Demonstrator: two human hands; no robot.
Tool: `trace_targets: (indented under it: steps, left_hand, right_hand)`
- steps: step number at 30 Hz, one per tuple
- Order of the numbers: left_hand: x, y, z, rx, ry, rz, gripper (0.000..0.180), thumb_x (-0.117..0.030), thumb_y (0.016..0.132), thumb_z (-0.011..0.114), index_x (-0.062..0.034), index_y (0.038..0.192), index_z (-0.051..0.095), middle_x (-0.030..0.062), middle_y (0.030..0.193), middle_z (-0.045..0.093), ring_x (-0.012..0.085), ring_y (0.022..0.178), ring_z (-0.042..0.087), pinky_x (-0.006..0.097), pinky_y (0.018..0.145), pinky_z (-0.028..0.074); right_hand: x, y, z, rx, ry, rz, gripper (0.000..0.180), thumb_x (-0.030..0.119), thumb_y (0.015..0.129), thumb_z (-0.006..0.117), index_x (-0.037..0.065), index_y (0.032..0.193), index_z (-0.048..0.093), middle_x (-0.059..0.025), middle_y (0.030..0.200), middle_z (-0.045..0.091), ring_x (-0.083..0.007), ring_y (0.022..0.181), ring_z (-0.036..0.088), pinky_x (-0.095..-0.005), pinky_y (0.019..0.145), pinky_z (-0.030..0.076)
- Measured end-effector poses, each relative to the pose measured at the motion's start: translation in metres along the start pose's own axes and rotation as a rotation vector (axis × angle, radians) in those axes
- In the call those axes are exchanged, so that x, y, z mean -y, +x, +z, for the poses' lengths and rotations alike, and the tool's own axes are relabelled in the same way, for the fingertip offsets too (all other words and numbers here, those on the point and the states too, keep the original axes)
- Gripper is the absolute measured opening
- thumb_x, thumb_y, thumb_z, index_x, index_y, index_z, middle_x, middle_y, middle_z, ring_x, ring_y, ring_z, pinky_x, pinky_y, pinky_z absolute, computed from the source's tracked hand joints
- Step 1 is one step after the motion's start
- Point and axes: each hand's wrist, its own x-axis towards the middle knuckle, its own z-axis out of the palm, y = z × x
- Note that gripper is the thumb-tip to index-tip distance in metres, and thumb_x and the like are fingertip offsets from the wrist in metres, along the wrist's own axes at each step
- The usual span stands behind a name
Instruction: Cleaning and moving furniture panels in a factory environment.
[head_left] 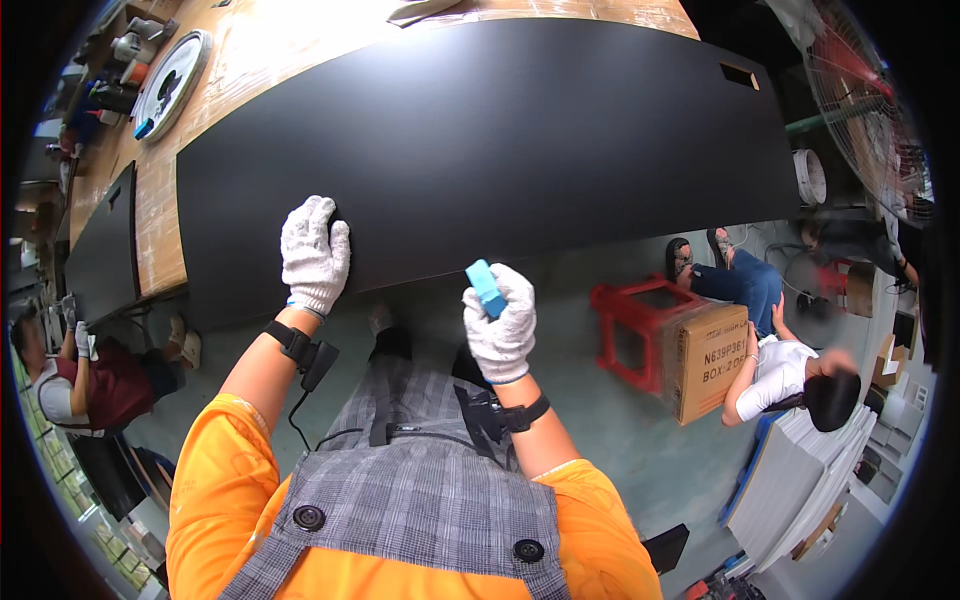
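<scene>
A large black panel (480, 150) lies flat across the workbench, its near edge reaching out over the floor. On its front left part rests my left hand (316, 256) in a white knit glove, fingers stretched out and lying on the surface. My right hand (502, 325), gloved the same way, is closed around a small light-blue block (486, 289) just off the panel's near edge. The block sticks up between thumb and fingers; its material cannot be told. Near the panel's far right corner is a rectangular cutout (740, 76).
A round white lid or tray (172, 86) sits at the back left of the wrapped workbench (155, 225). Another black panel (105, 250) lies left, beside a co-worker (100, 385). To the right are a red stool (640, 335), a cardboard box (708, 362), a seated person (790, 370) and a fan (865, 100).
</scene>
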Motion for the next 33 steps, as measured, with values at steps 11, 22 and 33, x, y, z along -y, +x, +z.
trace_targets:
  steps: [11, 22, 33]
  left_hand:
    - [0.036, 0.0, -0.036, 0.099, -0.352, 0.171, 0.034, -0.013, 0.08, 0.067, -0.0046, 0.112, 0.059, 0.0169, 0.117, 0.058, 0.0352, 0.111, 0.053, 0.045, 0.096, 0.042]
    - [0.262, -0.077, -0.114, 0.075, -0.113, -0.141, 0.03, -0.013, 0.085, 0.066, -0.0035, 0.112, 0.061, 0.0139, 0.116, 0.06, 0.0299, 0.111, 0.055, 0.039, 0.099, 0.042]
    - [0.275, -0.132, -0.133, 0.241, -0.379, -0.711, 0.035, -0.02, 0.092, 0.059, -0.0006, 0.122, 0.056, 0.0139, 0.119, 0.06, 0.0238, 0.11, 0.058, 0.033, 0.097, 0.044]
  right_hand:
    - [0.046, -0.068, 0.089, -0.052, -0.041, 0.071, 0.036, 0.0, 0.074, 0.067, 0.002, 0.107, 0.053, -0.0068, 0.086, 0.06, -0.0141, 0.071, 0.062, -0.027, 0.066, 0.051]
    - [0.069, -0.12, 0.163, -0.223, -0.016, 0.087, 0.026, -0.003, 0.08, 0.061, 0.001, 0.105, 0.054, -0.0053, 0.088, 0.058, -0.0115, 0.071, 0.059, -0.0249, 0.063, 0.051]
    - [0.085, -0.139, 0.196, -0.153, -0.094, -0.101, 0.042, -0.005, 0.074, 0.064, 0.004, 0.112, 0.051, -0.0077, 0.097, 0.059, -0.0142, 0.074, 0.062, -0.0269, 0.068, 0.052]
